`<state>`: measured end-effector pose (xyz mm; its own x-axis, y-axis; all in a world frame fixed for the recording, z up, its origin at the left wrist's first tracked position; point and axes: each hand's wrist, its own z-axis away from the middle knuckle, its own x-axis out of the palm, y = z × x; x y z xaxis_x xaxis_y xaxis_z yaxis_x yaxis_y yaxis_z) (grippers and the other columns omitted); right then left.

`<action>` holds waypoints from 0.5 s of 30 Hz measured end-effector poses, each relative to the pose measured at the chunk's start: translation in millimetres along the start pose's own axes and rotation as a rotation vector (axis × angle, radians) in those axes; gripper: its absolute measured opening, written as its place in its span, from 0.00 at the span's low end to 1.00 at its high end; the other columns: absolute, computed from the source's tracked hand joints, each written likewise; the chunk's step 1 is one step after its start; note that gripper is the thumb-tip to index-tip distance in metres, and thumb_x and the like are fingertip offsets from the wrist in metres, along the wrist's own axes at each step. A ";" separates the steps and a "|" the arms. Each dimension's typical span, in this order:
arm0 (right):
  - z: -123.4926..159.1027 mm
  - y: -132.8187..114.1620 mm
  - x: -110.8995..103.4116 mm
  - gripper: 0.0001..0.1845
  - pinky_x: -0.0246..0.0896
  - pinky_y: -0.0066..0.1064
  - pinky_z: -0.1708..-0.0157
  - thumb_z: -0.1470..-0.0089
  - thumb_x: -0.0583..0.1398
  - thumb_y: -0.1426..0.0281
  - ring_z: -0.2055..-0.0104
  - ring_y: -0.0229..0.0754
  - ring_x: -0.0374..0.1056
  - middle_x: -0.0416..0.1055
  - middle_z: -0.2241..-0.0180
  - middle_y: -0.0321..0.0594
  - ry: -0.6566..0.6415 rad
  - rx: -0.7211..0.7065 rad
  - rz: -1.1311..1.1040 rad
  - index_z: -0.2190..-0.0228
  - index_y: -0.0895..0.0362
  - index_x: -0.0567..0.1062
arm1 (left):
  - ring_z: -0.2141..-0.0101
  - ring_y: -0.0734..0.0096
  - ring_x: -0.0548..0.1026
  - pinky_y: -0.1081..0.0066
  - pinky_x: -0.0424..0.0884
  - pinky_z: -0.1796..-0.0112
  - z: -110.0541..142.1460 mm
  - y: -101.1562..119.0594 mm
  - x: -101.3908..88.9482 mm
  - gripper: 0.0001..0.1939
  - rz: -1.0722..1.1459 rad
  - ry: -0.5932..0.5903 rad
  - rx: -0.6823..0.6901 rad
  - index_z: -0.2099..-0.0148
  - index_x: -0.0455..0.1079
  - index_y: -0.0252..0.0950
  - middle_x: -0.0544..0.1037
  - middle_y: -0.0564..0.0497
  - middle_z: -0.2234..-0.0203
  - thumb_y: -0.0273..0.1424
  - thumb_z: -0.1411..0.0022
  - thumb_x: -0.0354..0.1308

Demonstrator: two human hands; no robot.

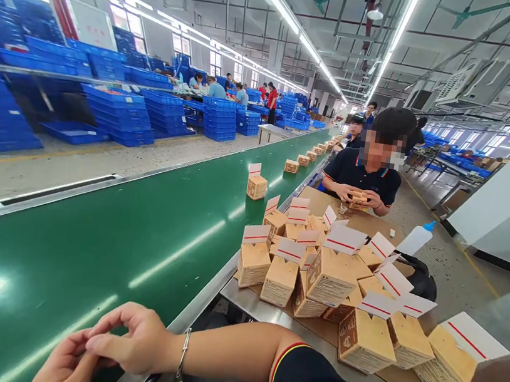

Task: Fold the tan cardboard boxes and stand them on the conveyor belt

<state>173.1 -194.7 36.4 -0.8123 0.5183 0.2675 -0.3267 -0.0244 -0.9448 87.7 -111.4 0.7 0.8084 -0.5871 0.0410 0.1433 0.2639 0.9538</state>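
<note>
Low on the left, over the near edge of the green conveyor belt (63,240), my two hands meet at the fingertips. My right hand (134,338), with a bracelet on its wrist, has thumb and fingers pinched together. My left hand (67,361) is partly cut off by the bottom of the picture, its fingers closed against the right ones. Whatever lies between the fingers, if anything, is too hidden to make out. To the right of my arm, small brown cardboard boxes (280,280) with raised white flaps bearing a red line are piled on a metal table (251,304).
One flap-up box (256,187) stands on the belt, with several closed boxes (291,166) farther along. Across the table a co-worker (365,168) holds a small box. A white bottle (415,239) with a blue cap stands nearby. Blue crates (116,114) are stacked beyond the belt.
</note>
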 end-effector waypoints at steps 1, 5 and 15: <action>-3.3 3.0 -2.7 0.24 0.53 0.24 0.80 0.64 0.72 0.55 0.81 0.29 0.56 0.64 0.81 0.28 -0.032 0.003 -0.014 0.74 0.58 0.72 | 0.76 0.62 0.76 0.69 0.76 0.77 -0.8 0.1 0.2 0.31 -0.004 0.012 -0.018 0.67 0.63 0.40 0.76 0.53 0.78 0.49 0.75 0.67; -17.2 12.3 -12.9 0.33 0.55 0.26 0.76 0.74 0.72 0.48 0.79 0.30 0.58 0.66 0.80 0.30 -0.098 -0.013 -0.131 0.74 0.59 0.71 | 0.79 0.65 0.75 0.69 0.76 0.76 -3.9 -0.7 -0.3 0.35 -0.007 0.016 -0.033 0.68 0.62 0.39 0.75 0.54 0.79 0.49 0.80 0.69; -22.0 10.6 -21.0 0.39 0.56 0.29 0.73 0.87 0.72 0.45 0.77 0.33 0.62 0.66 0.80 0.32 -0.128 0.055 -0.309 0.76 0.59 0.68 | 0.80 0.68 0.73 0.70 0.74 0.78 0.3 -3.4 -1.7 0.36 -0.028 -0.055 0.187 0.68 0.62 0.39 0.75 0.52 0.76 0.56 0.72 0.70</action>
<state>197.3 -187.1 16.6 -0.7238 0.3968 0.5645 -0.5897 0.0692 -0.8047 85.7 -111.5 -2.6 0.7727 -0.6343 0.0248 0.0528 0.1032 0.9933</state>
